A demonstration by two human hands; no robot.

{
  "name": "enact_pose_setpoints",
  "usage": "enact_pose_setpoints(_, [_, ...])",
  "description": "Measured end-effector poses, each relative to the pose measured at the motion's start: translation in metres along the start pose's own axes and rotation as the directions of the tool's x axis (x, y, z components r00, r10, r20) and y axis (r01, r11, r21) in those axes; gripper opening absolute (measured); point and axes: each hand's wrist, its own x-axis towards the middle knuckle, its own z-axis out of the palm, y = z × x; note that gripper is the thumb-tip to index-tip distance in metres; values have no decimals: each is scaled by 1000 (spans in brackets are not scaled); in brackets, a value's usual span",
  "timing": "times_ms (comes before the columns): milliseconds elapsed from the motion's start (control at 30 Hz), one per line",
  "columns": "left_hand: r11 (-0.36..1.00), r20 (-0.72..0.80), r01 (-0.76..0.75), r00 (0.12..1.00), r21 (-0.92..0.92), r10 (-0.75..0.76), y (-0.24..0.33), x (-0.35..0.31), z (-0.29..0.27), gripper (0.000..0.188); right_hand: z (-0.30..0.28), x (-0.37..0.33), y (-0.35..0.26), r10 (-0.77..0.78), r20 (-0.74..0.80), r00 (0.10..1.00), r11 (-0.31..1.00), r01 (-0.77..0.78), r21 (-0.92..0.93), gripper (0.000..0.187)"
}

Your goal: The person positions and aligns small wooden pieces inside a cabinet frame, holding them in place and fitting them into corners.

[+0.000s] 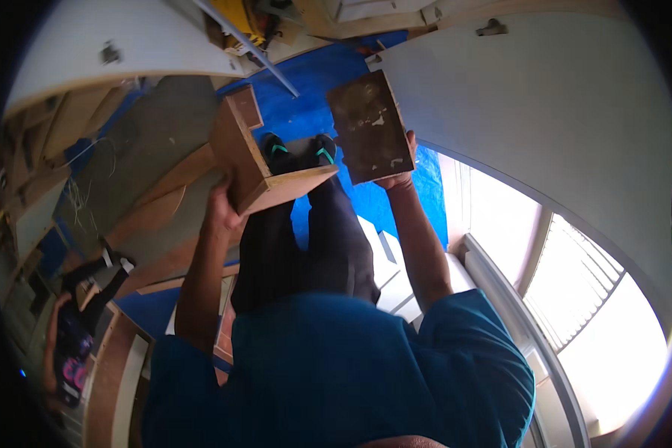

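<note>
My left hand (221,205) is closed around the lower corner of an open, angled wooden piece (239,153), made of brown panels joined at right angles with pale raw edges. My right hand (398,180) grips a dark brown rectangular wooden board (369,127) from its lower right corner; pale scuffs mark its face. Thumb and fingers of that hand are partly behind the board. Both pieces are held up above my legs, side by side with a gap between them. Whether the dark board has side panels behind it is hidden.
Blue sheeting (321,75) covers the floor around my sandalled feet (323,149). A pale metal pole (250,47) slants in from the top. A large white panel (552,97) fills the right. Another person (75,340) is at the far left, near loose wires (78,198).
</note>
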Motion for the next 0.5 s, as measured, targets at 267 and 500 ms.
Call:
enact_pose_setpoints(267, [894, 53, -445, 893, -48, 447, 44, -190, 55, 58, 167, -19, 32, 262, 267, 928, 963, -232, -139, 106])
enact_pose_setpoints(500, [709, -58, -675, 731, -206, 680, 0, -261, 5, 53, 193, 24, 60, 53, 75, 996, 595, 28, -803, 90])
